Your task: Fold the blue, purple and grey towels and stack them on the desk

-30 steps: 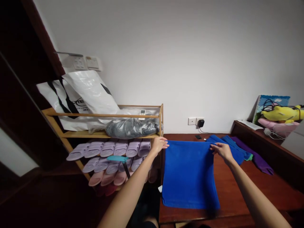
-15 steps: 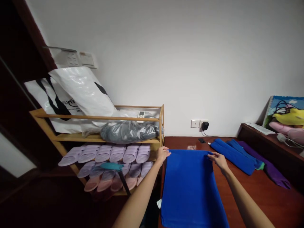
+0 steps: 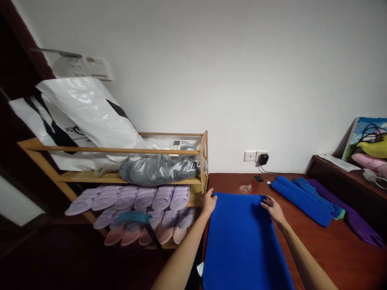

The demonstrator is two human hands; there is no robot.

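Note:
A blue towel (image 3: 238, 237) lies spread lengthwise on the reddish-brown table, a white tag (image 3: 200, 268) sticking out at its left edge. My left hand (image 3: 209, 202) is closed on its far left corner. At the far right corner is my right hand (image 3: 274, 209), thumb and fingers apart, touching or just beside the cloth. A shadow runs along the towel's right side, where the edge seems slightly raised. To the right, a folded blue towel (image 3: 302, 201), a blue one with a green end (image 3: 322, 197) and a purple one (image 3: 350, 219) lie side by side.
A wooden shoe rack (image 3: 127, 150) stands left of the table (image 3: 305, 245), bearing lilac and pink slippers (image 3: 127, 198), white bags (image 3: 87, 112), a plastic-wrapped dark bundle (image 3: 157, 167) and a remote (image 3: 175, 146). A black plug (image 3: 263, 159) sits in the wall socket. A raised ledge (image 3: 332, 171) borders the right.
My right thumb and fingers have parted at the far right corner, where they were pinching the towel. The towel's far edge lies slightly lower in view. The camera has shifted a little.

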